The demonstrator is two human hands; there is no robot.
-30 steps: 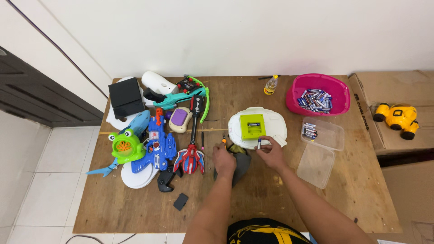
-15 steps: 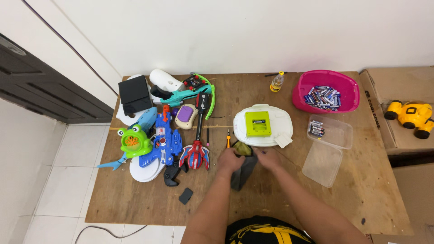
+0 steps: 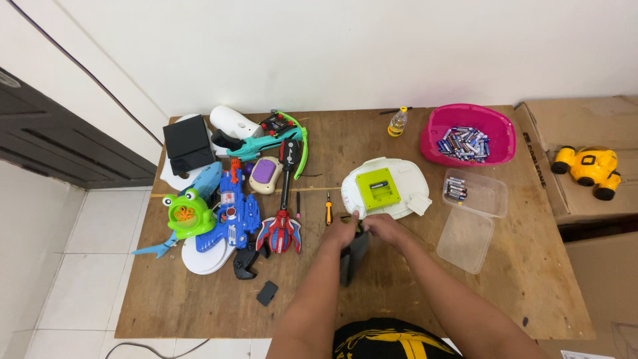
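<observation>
My left hand and my right hand meet over the top end of a dark grey toy that lies upright on the wooden table. Both hands grip its upper part, and a small yellow-green piece shows between the fingers. Just beyond the hands sits a white round toy with an open green battery compartment holding a battery. An orange screwdriver lies to the left of my left hand.
A pink basin full of batteries stands at the back right, with a clear box of a few batteries and its lid in front. Several plastic toys, such as a green frog and a blue gun, crowd the left. A yellow toy car rests on cardboard boxes.
My right hand pulled back from the white round toy and joined my left hand on the dark grey toy. The view shifted slightly.
</observation>
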